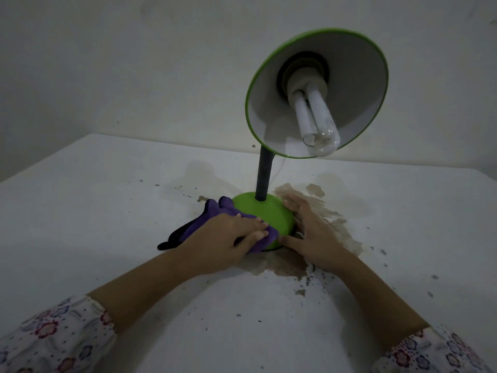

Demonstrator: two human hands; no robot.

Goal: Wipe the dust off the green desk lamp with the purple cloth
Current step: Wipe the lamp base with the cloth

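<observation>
The green desk lamp stands on a white table, its round green base (269,214) just beyond my hands. A dark flexible neck (264,176) rises to the green-rimmed shade (317,92), which faces me with a white tube bulb (317,122) inside. My left hand (228,238) presses the bunched purple cloth (212,219) against the left front side of the base. The cloth's tail trails left on the table. My right hand (309,230) lies with straight fingers against the base's right side, thumb at its front edge.
The white table (107,211) has peeling brown patches (336,227) to the right of and in front of the base, plus scattered dark flecks. A plain wall stands behind. Flowered sleeves cover both my forearms low in the view.
</observation>
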